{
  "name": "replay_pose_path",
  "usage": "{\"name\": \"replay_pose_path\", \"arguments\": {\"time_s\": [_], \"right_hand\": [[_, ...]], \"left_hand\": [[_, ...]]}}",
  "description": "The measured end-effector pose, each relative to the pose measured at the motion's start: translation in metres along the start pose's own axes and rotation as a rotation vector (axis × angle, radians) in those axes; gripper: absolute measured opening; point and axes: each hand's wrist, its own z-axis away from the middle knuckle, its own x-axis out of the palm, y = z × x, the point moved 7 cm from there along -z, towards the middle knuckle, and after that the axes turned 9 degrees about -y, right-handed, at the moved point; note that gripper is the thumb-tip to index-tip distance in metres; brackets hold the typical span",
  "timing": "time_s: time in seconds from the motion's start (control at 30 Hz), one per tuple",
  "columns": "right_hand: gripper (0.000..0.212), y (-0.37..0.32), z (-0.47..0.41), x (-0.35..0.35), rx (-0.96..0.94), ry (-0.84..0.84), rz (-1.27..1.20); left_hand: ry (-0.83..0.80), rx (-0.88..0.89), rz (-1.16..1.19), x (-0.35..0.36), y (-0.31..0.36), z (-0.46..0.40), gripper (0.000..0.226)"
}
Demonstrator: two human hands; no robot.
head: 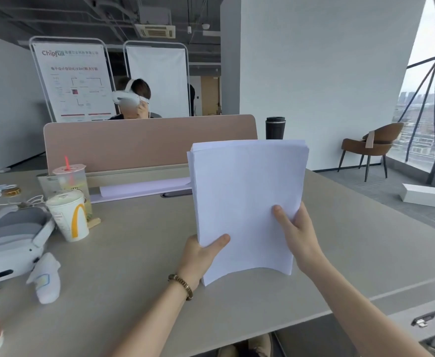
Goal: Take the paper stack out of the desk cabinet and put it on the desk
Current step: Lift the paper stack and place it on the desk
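Note:
A thick white paper stack (pixel 244 199) is held upright above the grey desk (pixel 139 266), its lower edge bowed and lifted off the surface. My left hand (pixel 201 256) grips the stack's lower left corner, thumb on the front sheet. On the stack's lower right edge, my right hand (pixel 297 233) clamps it with the thumb in front. The desk cabinet (pixel 422 322) shows only as a grey front with a lock at the bottom right, below the desk edge.
Two drink cups (pixel 69 202), a white headset (pixel 10 240), cables and a white controller (pixel 46 276) crowd the desk's left side. A pink divider (pixel 144 143) runs along the back, a person behind it. A black tumbler (pixel 275 127) stands at the divider's right end.

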Motion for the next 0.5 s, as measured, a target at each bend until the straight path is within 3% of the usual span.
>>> {"name": "replay_pose_path", "arguments": {"time_s": [0.13, 0.33, 0.5], "right_hand": [[0.027, -0.003, -0.006, -0.002, -0.027, 0.006, -0.016], [0.032, 0.028, 0.007, 0.000, 0.079, -0.047, 0.000], [0.026, 0.029, 0.003, 0.006, 0.079, -0.004, 0.030]], "left_hand": [[-0.023, 0.024, 0.041, 0.000, 0.008, -0.004, 0.013], [-0.056, 0.031, 0.208, -0.003, -0.004, 0.000, 0.047], [0.106, 0.031, 0.072, -0.001, -0.005, -0.002, 0.025]]}}
